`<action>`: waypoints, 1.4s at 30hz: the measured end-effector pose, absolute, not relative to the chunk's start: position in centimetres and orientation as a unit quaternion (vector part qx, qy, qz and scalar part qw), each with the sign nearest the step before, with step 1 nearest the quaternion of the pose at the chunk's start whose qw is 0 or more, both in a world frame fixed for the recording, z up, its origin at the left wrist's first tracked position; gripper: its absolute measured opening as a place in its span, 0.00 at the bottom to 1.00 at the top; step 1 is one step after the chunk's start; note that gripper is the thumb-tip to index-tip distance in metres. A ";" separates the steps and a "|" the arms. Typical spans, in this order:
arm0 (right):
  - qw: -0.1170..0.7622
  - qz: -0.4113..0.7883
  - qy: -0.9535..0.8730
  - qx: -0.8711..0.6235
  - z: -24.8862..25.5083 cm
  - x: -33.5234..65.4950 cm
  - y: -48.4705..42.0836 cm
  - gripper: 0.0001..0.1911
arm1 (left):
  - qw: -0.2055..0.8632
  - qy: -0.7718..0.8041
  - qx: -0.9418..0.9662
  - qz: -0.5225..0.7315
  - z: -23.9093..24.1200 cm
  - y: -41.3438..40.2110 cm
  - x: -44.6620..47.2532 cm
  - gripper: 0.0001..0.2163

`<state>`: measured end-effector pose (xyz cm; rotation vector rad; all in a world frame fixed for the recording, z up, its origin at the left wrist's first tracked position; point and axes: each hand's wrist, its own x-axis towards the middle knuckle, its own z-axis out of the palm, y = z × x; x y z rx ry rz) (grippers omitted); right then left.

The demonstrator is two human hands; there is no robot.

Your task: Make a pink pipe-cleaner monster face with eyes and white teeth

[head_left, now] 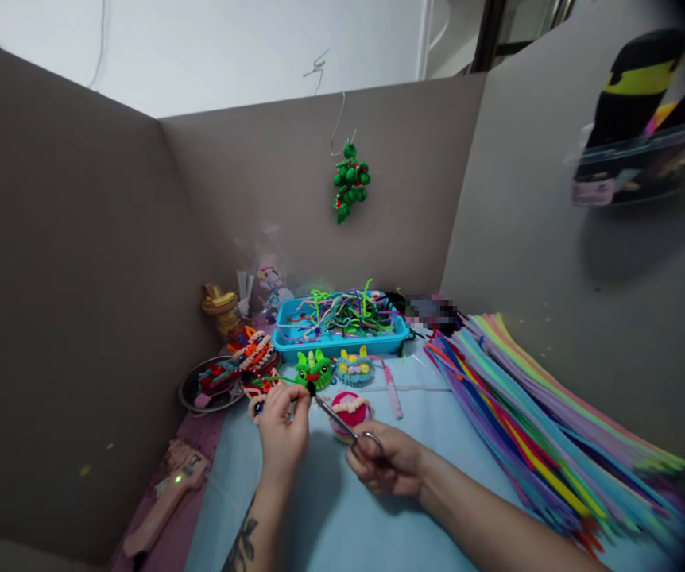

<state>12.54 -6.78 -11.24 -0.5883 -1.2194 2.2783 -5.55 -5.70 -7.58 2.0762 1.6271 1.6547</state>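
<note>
Frame centre: left hand (284, 419) has fingers pinching a small black piece (311, 388); right hand (387, 461) has fingers gripping scissors (335, 415), tips at the piece; step appears trimming; next snip calls for steadiness.

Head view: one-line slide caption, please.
Right hand points scissors at a small black piece by the left hand, before a blue tray of fuzzy stems.
</note>
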 end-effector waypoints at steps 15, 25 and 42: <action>0.354 0.358 -0.703 -0.503 -10.4 12.8 -6.7 0.14 | -0.063 0.520 0.704 0.480 -8.0 -5.0 -6.8 0.07; 0.141 0.706 -0.603 -0.344 -9.3 12.0 -7.8 0.07 | 0.061 0.494 0.706 0.504 -7.4 -5.3 -5.7 0.07; 0.493 0.599 -0.499 -0.385 -9.4 13.5 -5.9 0.16 | 0.255 0.432 0.787 0.359 -8.3 -6.3 -2.7 0.06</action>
